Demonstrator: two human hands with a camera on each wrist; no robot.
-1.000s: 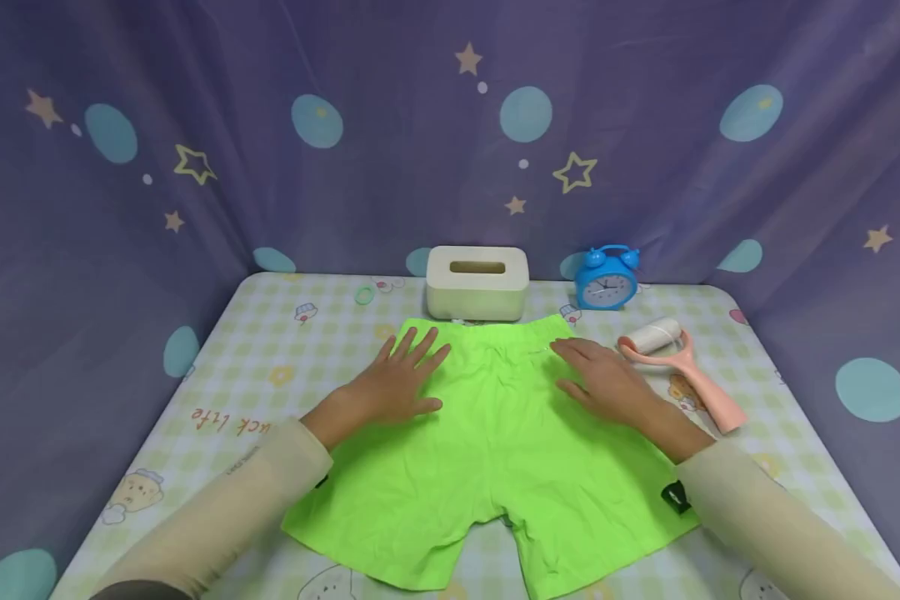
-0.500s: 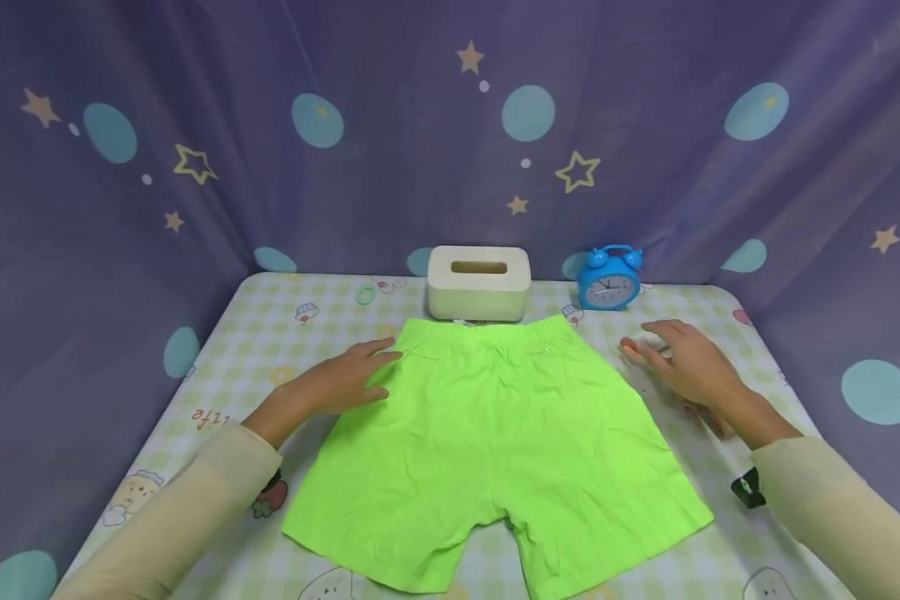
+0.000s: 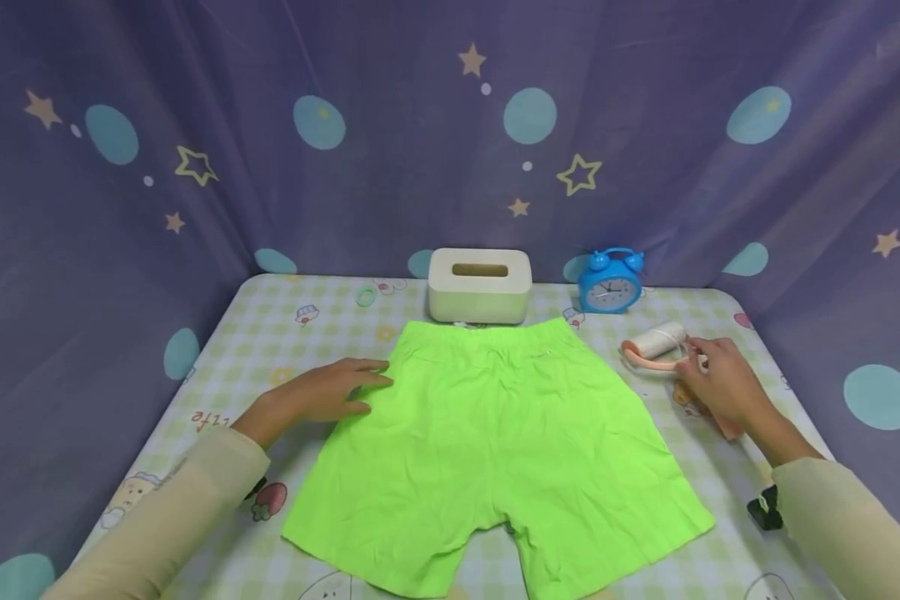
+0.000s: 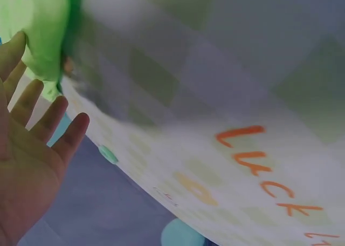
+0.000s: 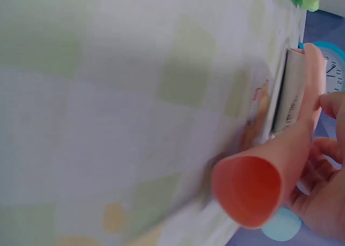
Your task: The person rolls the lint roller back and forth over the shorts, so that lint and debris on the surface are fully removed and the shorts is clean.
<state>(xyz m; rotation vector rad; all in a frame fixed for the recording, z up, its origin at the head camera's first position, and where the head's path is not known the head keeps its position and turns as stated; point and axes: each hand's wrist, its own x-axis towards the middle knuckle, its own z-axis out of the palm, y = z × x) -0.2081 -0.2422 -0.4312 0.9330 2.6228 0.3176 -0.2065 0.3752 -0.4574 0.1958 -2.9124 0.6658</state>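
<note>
Bright green shorts lie flat across the table, waistband at the far side. My left hand is relaxed at their left edge, fingertips overlapping the fabric. The left wrist view shows its fingers spread and empty. On the right, my right hand pinches a pink lint roller with a white roll near the neck of its forked handle. In the right wrist view the flared end of the handle points at the camera, with the thumb on one arm of the fork and the other fingers curled behind.
A pale green tissue box stands just behind the waistband. Right of it is a blue alarm clock. A small green ring lies at the back left. Purple curtain encloses the checked table.
Both hands have left the shorts' upper part. My left hand drew back to the left; my right hand moved right and took hold of the lint roller.
</note>
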